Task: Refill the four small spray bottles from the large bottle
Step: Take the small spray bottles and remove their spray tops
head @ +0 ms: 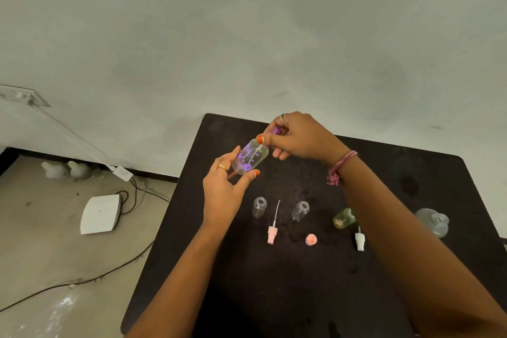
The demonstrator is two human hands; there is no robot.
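My left hand (223, 189) grips a small clear spray bottle with purple flower print (251, 158), held tilted above the black table (274, 282). My right hand (297, 136) pinches its purple spray cap (275, 130) at the bottle's neck. On the table stand two uncapped clear small bottles (259, 206) (300, 210) and a greenish small bottle (344, 218). A pink spray head with tube (273, 230), a pink cap (311, 239) and a white spray head (360, 241) lie loose. The large clear bottle (433, 221) lies at the right, partly behind my right forearm.
The table's left edge drops to a beige floor with a white box (101, 212), dark cables (131, 197) and an adapter (122, 173). A pale wall rises behind the table. Damp-looking marks speckle the table's middle.
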